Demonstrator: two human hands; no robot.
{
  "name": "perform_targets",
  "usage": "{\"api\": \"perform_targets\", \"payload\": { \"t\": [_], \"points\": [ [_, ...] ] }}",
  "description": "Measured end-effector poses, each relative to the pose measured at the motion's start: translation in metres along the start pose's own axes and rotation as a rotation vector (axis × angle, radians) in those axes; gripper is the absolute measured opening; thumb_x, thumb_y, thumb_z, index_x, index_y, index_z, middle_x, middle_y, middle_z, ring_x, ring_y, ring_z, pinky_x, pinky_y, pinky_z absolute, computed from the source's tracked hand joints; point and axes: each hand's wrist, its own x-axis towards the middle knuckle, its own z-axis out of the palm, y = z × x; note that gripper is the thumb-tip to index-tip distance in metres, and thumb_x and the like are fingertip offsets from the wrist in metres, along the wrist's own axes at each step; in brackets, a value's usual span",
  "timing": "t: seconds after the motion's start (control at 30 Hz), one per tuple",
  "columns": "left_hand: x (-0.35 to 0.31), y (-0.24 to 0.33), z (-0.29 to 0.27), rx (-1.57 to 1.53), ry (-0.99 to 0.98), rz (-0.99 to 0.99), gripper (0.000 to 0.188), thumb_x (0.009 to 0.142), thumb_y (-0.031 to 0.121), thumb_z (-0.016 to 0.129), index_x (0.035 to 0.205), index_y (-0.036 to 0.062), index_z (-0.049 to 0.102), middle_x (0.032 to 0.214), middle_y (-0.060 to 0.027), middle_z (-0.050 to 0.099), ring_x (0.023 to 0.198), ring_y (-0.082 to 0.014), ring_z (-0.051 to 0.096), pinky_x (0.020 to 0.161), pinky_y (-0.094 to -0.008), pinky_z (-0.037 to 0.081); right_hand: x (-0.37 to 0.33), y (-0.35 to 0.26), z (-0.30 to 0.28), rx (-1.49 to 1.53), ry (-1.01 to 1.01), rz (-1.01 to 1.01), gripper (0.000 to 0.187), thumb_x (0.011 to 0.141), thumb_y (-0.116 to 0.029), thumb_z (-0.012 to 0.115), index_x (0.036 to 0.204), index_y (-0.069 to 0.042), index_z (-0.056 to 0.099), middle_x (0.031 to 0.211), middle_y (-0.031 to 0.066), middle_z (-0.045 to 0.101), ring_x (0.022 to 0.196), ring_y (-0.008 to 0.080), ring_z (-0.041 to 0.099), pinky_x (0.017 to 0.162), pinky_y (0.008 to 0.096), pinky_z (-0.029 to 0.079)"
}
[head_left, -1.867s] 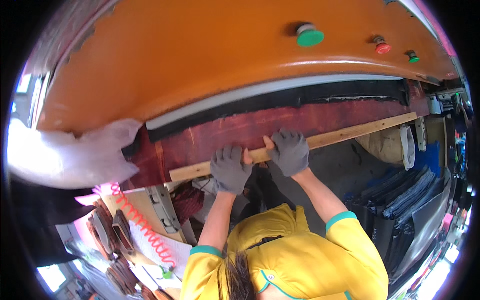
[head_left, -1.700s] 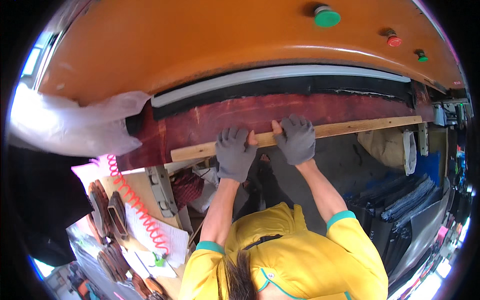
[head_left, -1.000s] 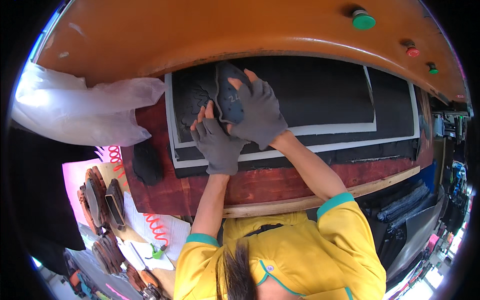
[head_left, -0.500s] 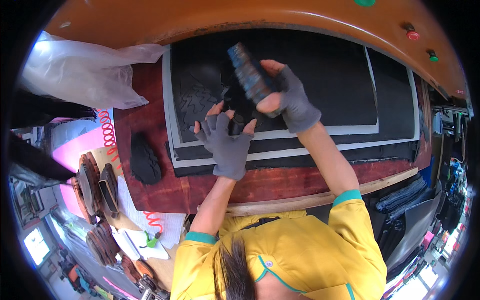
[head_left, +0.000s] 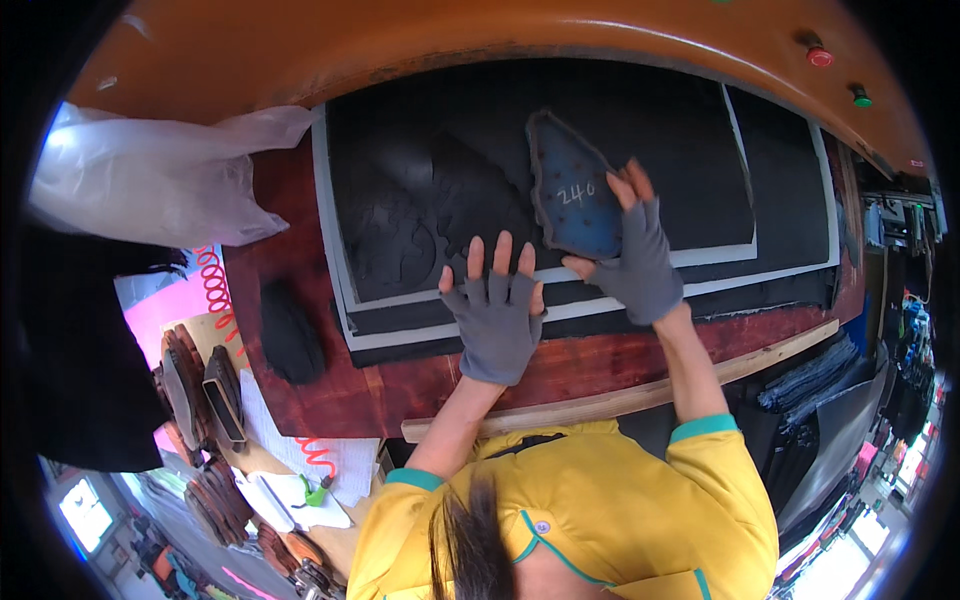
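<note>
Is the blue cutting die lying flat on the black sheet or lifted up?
Lying flat: the blue cutting die rests on the black sheet, right hand at its edge.

Stacked sheets (head_left: 700, 265) lie on the workbench (head_left: 300, 420). Left hand (head_left: 493, 315) rests flat on the sheets' near edge. Right hand (head_left: 640, 262), just right of it, touches the cutting die (head_left: 575, 195) lying on the top sheet. Plastic bag (head_left: 150, 185) far left.
</note>
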Motion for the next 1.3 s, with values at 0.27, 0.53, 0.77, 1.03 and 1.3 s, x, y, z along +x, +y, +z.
{"api": "perform_targets", "payload": {
  "t": [0.27,0.53,0.77,1.03,1.3],
  "points": [
    [0.021,-0.007,0.021,0.037,0.130,0.030,0.034,0.091,0.025,0.058,0.122,0.0111,0.061,0.139,-0.0099,0.052,0.131,-0.0369,0.045,0.105,-0.0565,0.030,-0.004,0.035,0.009,0.037,0.036,-0.140,0.086,0.066,-0.024,0.089,0.137,-0.009,0.044,0.138,0.0224,0.046,0.118,0.0404,0.054,0.094,0.0441,0.049],
    [0.100,-0.035,0.040,0.100,0.190,0.081,0.033,0.092,0.025,0.058,0.120,0.0082,0.061,0.133,-0.0135,0.055,0.127,-0.0385,0.046,0.105,-0.0544,0.033,0.081,0.046,0.031,0.070,0.322,-0.129,0.112,0.054,-0.029,0.095,0.145,-0.004,0.033,0.143,0.0265,0.035,0.130,0.0420,0.041,0.107,0.0500,0.037],
    [0.085,0.003,0.031,-0.083,0.051,-0.027,0.044,0.092,0.029,0.061,0.127,0.0050,0.052,0.137,-0.0218,0.048,0.126,-0.0415,0.046,0.105,-0.0568,0.033,0.207,0.040,-0.053,-0.432,0.793,-0.344,0.116,0.075,-0.070,0.069,0.151,0.002,0.020,0.151,0.0283,0.024,0.143,0.0440,0.022,0.114,0.0610,0.009],
    [0.072,0.018,0.072,-0.072,-0.009,-0.014,0.043,0.092,0.030,0.061,0.122,0.0009,0.054,0.121,-0.0212,0.058,0.102,-0.0397,0.057,0.090,-0.0514,0.043,0.091,0.078,-0.017,-0.267,0.346,-0.207,0.107,0.082,-0.065,0.065,0.150,0.004,0.021,0.151,0.0320,0.026,0.142,0.0454,0.025,0.114,0.0604,0.012],
    [0.078,0.021,0.074,-0.038,-0.039,-0.062,0.022,0.087,0.025,0.064,0.100,0.0071,0.062,0.092,-0.0137,0.062,0.086,-0.0350,0.058,0.076,-0.0464,0.045,-0.010,0.105,0.006,-0.167,-0.033,-0.121,0.027,0.080,-0.034,0.073,0.094,-0.011,0.066,0.088,0.0081,0.059,0.081,0.0320,0.058,0.075,0.0448,0.048]
  ]
}}
